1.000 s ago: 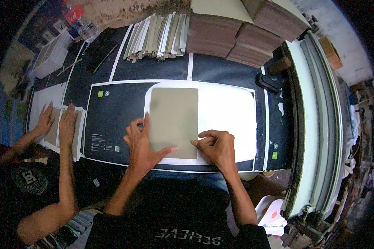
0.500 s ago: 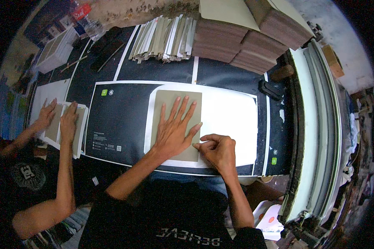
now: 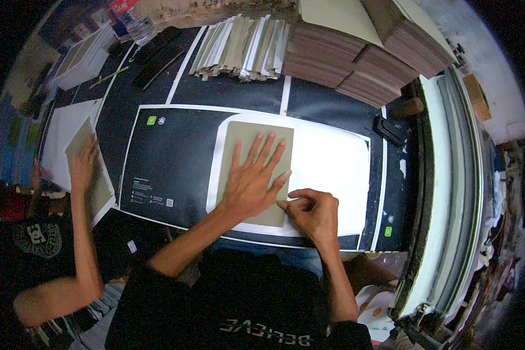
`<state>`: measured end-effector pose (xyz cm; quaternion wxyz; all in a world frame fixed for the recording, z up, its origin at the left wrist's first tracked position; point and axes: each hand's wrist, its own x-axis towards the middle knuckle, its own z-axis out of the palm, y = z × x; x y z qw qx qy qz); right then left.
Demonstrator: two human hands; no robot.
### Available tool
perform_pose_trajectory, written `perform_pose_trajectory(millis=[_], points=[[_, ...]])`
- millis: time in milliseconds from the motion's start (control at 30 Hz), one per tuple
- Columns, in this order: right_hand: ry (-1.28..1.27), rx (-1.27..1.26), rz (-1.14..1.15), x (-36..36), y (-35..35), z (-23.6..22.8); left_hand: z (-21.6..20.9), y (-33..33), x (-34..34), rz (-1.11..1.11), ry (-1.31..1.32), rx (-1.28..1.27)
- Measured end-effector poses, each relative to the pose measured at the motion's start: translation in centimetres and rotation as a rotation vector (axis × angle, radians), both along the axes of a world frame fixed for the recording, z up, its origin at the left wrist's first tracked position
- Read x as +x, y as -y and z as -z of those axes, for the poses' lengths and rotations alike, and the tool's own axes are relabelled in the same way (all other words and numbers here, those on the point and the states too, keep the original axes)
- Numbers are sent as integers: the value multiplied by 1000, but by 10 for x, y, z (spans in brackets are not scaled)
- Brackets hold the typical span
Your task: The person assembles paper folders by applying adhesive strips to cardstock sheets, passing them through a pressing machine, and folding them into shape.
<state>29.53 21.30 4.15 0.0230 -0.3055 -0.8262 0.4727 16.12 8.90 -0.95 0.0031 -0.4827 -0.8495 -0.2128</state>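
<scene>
A grey-brown cardboard panel (image 3: 234,137) lies on a white sheet (image 3: 332,157) with rounded corners, toward the sheet's left side. My left hand (image 3: 254,184) presses flat on the panel with its fingers spread. Beside the panel's lower right edge, my right hand (image 3: 314,213) is closed, thumb and curled fingers drawn together in a pinch. The thumb tip reaches the panel's edge; whatever the fingers may hold there is too small to make out. Under the sheet is a large black printed sheet (image 3: 169,151) with white borders.
At the left, a co-worker's hand (image 3: 83,163) rests on a board-and-paper piece (image 3: 102,195). Behind stand stacked boards (image 3: 326,52), a bundle of offcut strips (image 3: 239,49) and a plastic bottle (image 3: 135,29). A black block (image 3: 389,131) lies near a long roller machine (image 3: 449,192) at right.
The view has shifted a little. My hands keep almost the same pose on and beside the panel. The co-worker's board piece has turned and tilted, with one hand drawn back from it.
</scene>
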Motion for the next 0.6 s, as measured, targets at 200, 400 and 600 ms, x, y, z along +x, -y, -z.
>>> perform_pose_trajectory(millis=[200, 400, 600], points=[[10, -14, 54, 4, 0, 5, 6, -5, 3, -17, -52, -16], [-24, 133, -116, -6, -11, -3, -2, -1, 2, -13, -44, -5], [-96, 500, -522, -33, -33, -15, -4, -2, 2, -16, -37, 27]])
